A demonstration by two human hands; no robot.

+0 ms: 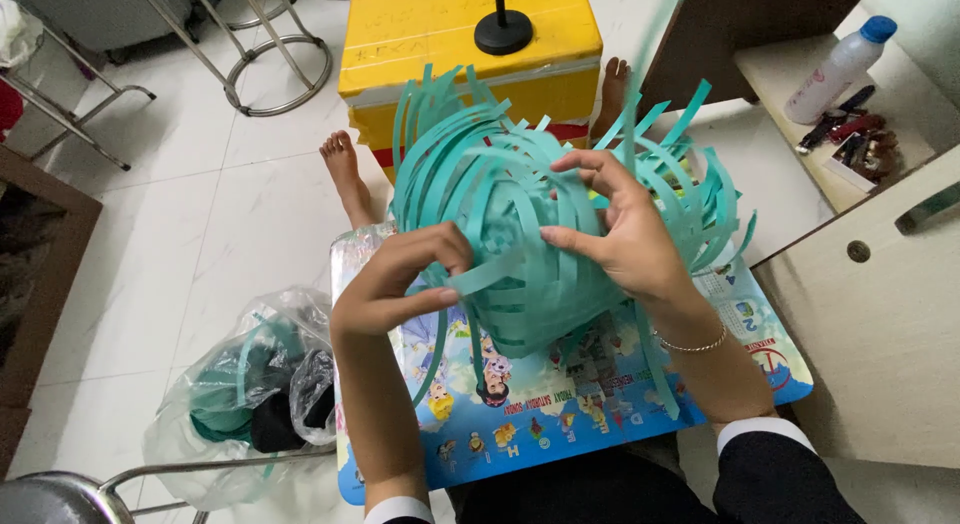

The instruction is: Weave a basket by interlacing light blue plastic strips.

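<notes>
A rounded basket woven from teal paper strips (520, 234) rests on a colourful picture board (560, 404) on my lap. Many loose strip ends stick up and out around its rim. My left hand (395, 279) pinches one teal strip at the basket's near left side. My right hand (620, 224) lies over the top right of the weave, fingers pressing on strips there. A thin bracelet is on my right wrist.
A yellow box (420, 44) with a black round stand base (503, 31) sits ahead by my bare feet. A clear plastic bag (250, 384) with teal scraps lies on the floor at left. A low shelf with a white bottle (838, 72) is at right.
</notes>
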